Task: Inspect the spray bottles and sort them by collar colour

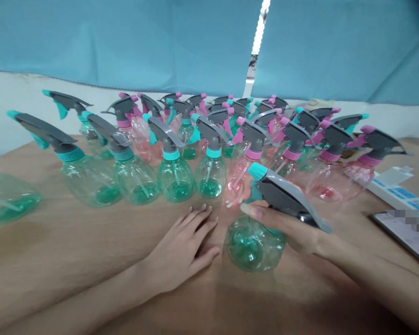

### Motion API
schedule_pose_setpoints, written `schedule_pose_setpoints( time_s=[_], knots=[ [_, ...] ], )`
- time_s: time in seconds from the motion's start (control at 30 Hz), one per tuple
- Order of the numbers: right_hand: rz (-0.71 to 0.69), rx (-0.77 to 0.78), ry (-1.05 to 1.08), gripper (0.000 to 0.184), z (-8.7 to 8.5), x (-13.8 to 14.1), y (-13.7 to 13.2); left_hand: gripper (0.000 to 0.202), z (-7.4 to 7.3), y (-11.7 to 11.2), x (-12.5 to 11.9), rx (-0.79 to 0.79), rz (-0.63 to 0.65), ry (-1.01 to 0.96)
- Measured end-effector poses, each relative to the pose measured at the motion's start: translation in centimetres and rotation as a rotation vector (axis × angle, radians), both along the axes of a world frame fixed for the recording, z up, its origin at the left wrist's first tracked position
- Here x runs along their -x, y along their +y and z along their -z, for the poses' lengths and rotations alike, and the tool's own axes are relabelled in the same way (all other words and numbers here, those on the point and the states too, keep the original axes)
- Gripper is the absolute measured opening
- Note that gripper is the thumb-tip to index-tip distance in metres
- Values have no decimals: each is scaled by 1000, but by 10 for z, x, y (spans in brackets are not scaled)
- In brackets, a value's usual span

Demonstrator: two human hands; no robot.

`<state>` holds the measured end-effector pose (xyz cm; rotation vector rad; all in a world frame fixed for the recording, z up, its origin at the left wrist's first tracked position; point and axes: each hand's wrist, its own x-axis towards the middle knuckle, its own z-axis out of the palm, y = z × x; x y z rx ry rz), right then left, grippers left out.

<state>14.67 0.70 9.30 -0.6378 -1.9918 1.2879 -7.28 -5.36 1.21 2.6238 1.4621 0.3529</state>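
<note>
My right hand is wrapped round the neck of a green spray bottle with a grey trigger head and a teal nozzle, holding it on the wooden table. My left hand lies flat on the table just left of that bottle, fingers stretched out and holding nothing. Right behind both hands stand rows of several more spray bottles, green ones to the left and pink ones to the right.
A single green bottle sits at the far left edge. A white box with blue print and a flat sheet or tablet lie at the right. Blue cloth hangs behind the table.
</note>
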Motion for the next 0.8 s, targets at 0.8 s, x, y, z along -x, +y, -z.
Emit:
schedule_pose_setpoints(
  time_s=[0.8],
  knots=[
    [7, -22, 26, 20, 12, 2, 1, 53, -2, -1, 0, 17, 1, 30]
  ],
)
